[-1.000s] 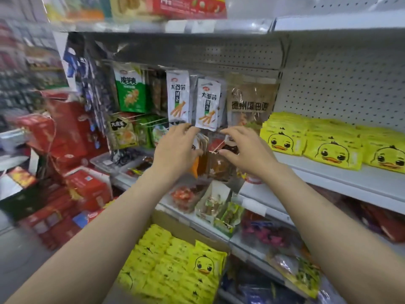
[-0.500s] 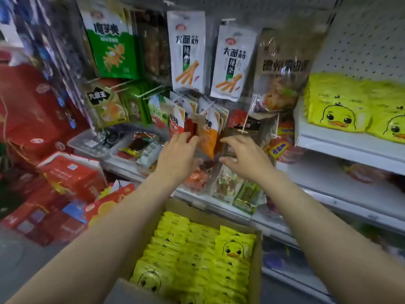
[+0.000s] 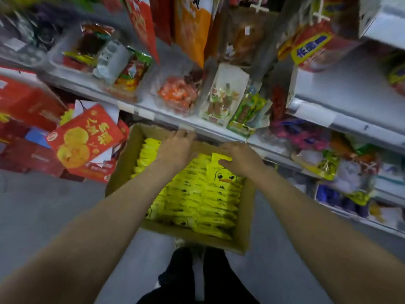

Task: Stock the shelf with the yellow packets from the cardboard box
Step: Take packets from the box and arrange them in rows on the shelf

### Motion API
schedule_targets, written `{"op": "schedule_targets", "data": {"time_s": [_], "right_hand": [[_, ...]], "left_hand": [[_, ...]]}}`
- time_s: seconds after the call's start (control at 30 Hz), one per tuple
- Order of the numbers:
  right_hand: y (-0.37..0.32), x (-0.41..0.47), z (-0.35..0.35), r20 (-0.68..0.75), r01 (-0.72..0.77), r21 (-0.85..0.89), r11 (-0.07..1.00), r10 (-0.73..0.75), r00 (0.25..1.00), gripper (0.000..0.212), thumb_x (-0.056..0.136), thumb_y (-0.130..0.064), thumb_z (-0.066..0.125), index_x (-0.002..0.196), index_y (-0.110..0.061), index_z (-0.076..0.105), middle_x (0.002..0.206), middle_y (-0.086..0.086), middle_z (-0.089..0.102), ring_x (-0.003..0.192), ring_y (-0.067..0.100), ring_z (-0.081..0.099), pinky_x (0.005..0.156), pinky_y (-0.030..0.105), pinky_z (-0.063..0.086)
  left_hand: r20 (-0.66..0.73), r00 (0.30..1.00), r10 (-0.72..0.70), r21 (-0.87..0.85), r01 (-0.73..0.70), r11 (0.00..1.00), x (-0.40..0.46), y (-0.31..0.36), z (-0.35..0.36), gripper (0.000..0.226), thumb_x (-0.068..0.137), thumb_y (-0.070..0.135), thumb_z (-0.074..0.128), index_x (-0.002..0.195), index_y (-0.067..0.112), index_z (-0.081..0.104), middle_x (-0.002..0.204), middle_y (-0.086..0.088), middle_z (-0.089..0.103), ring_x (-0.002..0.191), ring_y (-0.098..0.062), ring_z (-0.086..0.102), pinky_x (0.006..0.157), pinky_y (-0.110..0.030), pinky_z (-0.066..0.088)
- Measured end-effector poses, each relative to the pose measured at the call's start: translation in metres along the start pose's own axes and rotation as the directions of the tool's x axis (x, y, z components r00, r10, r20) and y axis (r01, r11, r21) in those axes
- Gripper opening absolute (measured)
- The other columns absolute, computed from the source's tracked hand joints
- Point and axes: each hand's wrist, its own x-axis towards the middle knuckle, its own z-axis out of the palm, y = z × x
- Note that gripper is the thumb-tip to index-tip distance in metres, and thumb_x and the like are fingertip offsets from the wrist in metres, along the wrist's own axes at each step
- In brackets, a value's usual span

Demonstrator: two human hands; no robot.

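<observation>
- Your right hand [image 3: 240, 160] rests on the upright duck-faced yellow packet [image 3: 221, 172], seemingly gripping its top.
- Your left hand [image 3: 176, 150] hovers loose-fingered over yellow packets [image 3: 197, 202] filling the cardboard box [image 3: 122, 163] below.

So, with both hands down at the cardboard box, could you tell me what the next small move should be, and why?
Probably close the fingers round a bunch of yellow packets and lift it out. Both the left hand and the right hand are over the far end of the cardboard box, neither plainly holding anything, and the box looks nearly full of upright packets.
</observation>
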Motion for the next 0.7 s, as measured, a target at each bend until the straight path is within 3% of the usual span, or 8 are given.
{"op": "schedule_targets", "data": {"time_s": [0.23,0.4,0.47,0.53,0.6,0.7], "right_hand": [[0.048,0.029,0.091,0.129,-0.112,0.026,0.993,0.108,0.986,0.064,0.087,-0.045,0.067,0.142,-0.024,0.044,0.144,0.007,0.047,0.135,0.028,0.041,0.101,0.043,0.042],[0.064,0.047,0.122,0.047,-0.094,-0.063,0.994,0.097,0.994,0.076,0.079,-0.043,0.076,0.141,-0.019,0.041,0.140,0.009,0.050,0.133,0.030,0.040,0.101,0.045,0.042],[0.068,0.047,0.129,0.017,-0.123,-0.152,0.981,0.127,0.992,0.068,0.080,-0.040,0.075,0.137,-0.019,0.045,0.135,0.009,0.055,0.128,0.030,0.044,0.099,0.044,0.039],[0.074,0.045,0.133,0.031,-0.159,-0.181,0.971,0.167,0.985,0.045,0.086,-0.033,0.068,0.128,-0.019,0.058,0.128,0.010,0.060,0.124,0.031,0.048,0.096,0.039,0.040],[0.079,0.043,0.132,0.088,-0.219,-0.115,0.969,0.229,0.969,0.034,0.089,-0.033,0.065,0.118,-0.017,0.067,0.125,0.012,0.059,0.124,0.031,0.047,0.095,0.037,0.043],[0.084,0.041,0.119,0.154,-0.303,0.073,0.950,0.290,0.945,0.037,0.087,-0.036,0.069,0.109,-0.006,0.068,0.122,0.017,0.057,0.117,0.034,0.052,0.087,0.035,0.045]], "left_hand": [[0.234,0.970,-0.068,-0.113,0.096,0.989,0.009,-0.011,0.097,0.064,0.083,0.041,0.071,0.138,0.020,0.047,0.135,-0.013,0.051,0.126,-0.035,0.044,0.100,-0.045,0.043],[0.293,0.951,-0.099,-0.195,0.161,0.968,0.020,-0.014,0.132,0.061,0.086,0.043,0.068,0.137,0.017,0.047,0.132,-0.015,0.052,0.124,-0.035,0.047,0.096,-0.044,0.045],[0.311,0.943,-0.115,-0.215,0.188,0.958,0.023,-0.013,0.140,0.061,0.087,0.043,0.067,0.138,0.017,0.046,0.132,-0.016,0.052,0.124,-0.035,0.047,0.095,-0.045,0.046],[0.334,0.932,-0.141,-0.231,0.226,0.946,0.026,-0.013,0.147,0.061,0.089,0.044,0.064,0.139,0.017,0.045,0.134,-0.016,0.051,0.125,-0.035,0.047,0.095,-0.047,0.046],[0.347,0.925,-0.155,-0.240,0.247,0.939,0.029,-0.011,0.150,0.060,0.090,0.045,0.062,0.139,0.016,0.044,0.133,-0.017,0.051,0.121,-0.036,0.051,0.093,-0.047,0.047],[0.345,0.924,-0.164,-0.286,0.270,0.920,0.035,-0.004,0.153,0.055,0.093,0.042,0.058,0.138,0.013,0.045,0.131,-0.018,0.054,0.108,-0.039,0.059,0.088,-0.043,0.046]]}}
